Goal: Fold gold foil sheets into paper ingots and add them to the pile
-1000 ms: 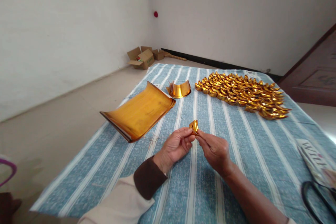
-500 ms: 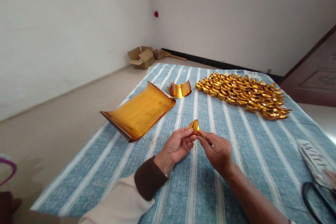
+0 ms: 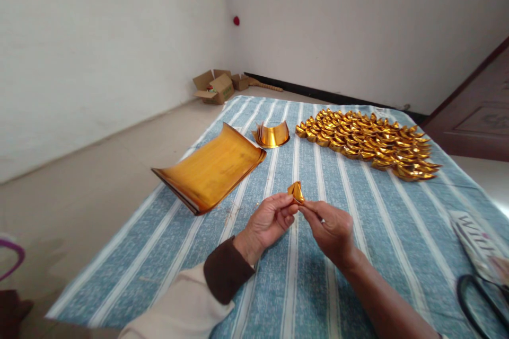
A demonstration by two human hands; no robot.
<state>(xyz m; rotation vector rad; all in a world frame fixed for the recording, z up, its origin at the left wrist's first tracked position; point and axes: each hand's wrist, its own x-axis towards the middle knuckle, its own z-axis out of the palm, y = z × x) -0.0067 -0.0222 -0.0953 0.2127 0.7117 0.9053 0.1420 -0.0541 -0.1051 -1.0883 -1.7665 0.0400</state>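
A small folded piece of gold foil paper (image 3: 296,191) is pinched between both hands above the striped cloth. My left hand (image 3: 270,220) grips its left side with thumb and fingers closed. From the right, my right hand (image 3: 329,230) pinches its lower right edge. Past the hands lies a stack of large gold paper sheets (image 3: 214,169), curled up at its ends. A smaller stack of curved gold paper (image 3: 274,135) rests behind it. Folded gold paper ingots (image 3: 366,143) stand in close rows at the far right.
A blue and white striped cloth (image 3: 159,275) covers the table. Black-handled scissors (image 3: 477,296) and a printed bag (image 3: 475,238) lie at the right edge. Open cardboard boxes (image 3: 217,87) sit on the floor by the wall. A purple hoop (image 3: 16,254) shows at the left.
The right hand has shifted very slightly to the right along the folded gold paper. Both hands keep hold of it, and everything else stays in place.
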